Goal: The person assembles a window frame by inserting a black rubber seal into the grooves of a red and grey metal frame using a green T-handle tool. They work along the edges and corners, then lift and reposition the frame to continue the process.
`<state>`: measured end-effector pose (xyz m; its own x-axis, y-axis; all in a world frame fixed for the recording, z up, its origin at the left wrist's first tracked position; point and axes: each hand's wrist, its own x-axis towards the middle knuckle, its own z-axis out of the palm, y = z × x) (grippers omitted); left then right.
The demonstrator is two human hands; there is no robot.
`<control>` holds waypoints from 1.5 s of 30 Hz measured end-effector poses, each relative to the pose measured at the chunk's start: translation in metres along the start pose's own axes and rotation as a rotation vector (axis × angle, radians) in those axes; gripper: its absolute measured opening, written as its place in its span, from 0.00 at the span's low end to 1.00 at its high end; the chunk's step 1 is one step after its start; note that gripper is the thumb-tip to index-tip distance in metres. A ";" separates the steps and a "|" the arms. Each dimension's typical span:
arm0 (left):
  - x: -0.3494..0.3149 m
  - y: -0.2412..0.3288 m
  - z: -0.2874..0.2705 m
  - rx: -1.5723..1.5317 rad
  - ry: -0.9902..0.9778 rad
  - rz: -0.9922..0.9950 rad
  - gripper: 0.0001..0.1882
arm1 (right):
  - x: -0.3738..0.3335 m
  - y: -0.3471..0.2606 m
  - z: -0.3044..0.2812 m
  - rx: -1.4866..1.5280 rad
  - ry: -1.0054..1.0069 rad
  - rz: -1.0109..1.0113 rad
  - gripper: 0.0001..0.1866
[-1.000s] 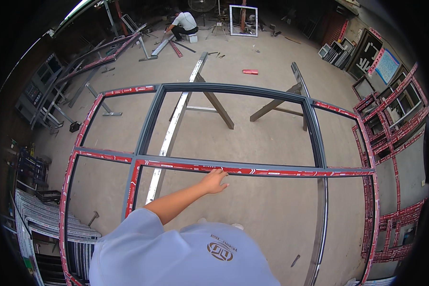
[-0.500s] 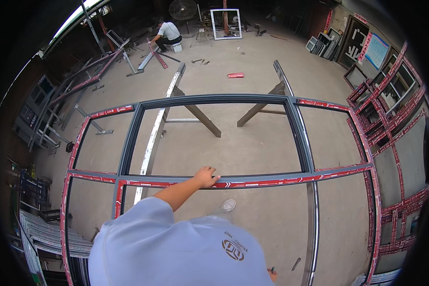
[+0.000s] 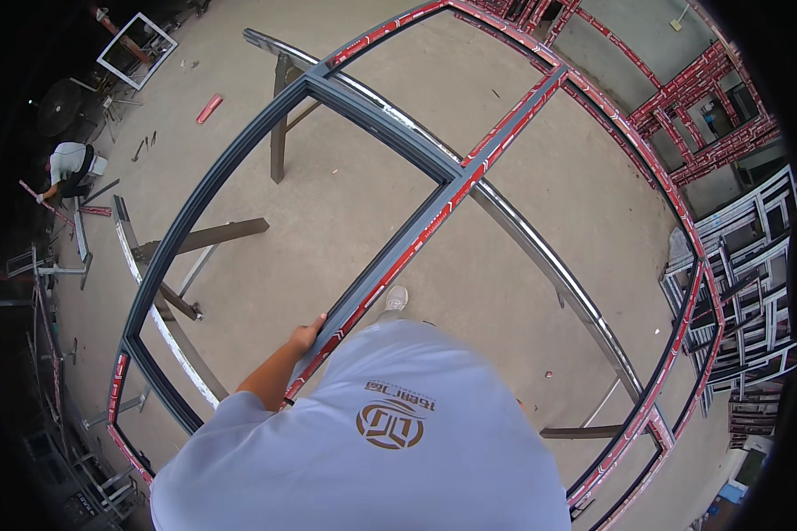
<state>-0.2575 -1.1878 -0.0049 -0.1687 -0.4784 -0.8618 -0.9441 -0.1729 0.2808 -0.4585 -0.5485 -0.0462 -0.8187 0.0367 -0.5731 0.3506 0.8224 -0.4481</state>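
A large dark grey window frame [image 3: 397,250], partly covered in red protective film, lies in front of me on metal supports. My left hand [image 3: 306,336] is closed around the edge of its long middle bar, close to my body on the left. Beside my shirt's right edge only a sliver of skin shows, seemingly my right hand [image 3: 520,405]; its fingers are hidden. Just under the bar, near my left forearm, a small dark object [image 3: 286,403] shows, too small to name.
A silver metal beam [image 3: 549,261] and a dark trestle leg [image 3: 279,142] stand under the frame. More film-covered frames [image 3: 682,115] lean at the upper right, above stacked frames [image 3: 744,283]. Far left, a person [image 3: 69,164] sits working. A red roll [image 3: 209,108] lies on the floor.
My view has turned to the right, so the frame now appears slanted. My left hand still touches the middle bar, now gripping its edge. My right hand is less visible.
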 end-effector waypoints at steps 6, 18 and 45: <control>-0.002 0.006 -0.001 0.039 -0.033 -0.032 0.55 | 0.006 -0.077 0.004 0.066 0.054 0.011 0.20; 0.004 0.007 -0.004 0.205 -0.087 0.026 0.54 | -0.014 -0.093 0.005 0.051 0.045 0.109 0.20; 0.059 0.237 -0.025 0.341 -0.013 0.956 0.38 | -0.069 -0.121 0.044 0.072 0.206 0.213 0.15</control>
<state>-0.4845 -1.2785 0.0211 -0.8968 -0.2779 -0.3444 -0.4422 0.5330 0.7214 -0.4240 -0.6752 0.0172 -0.7955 0.3245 -0.5118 0.5498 0.7416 -0.3844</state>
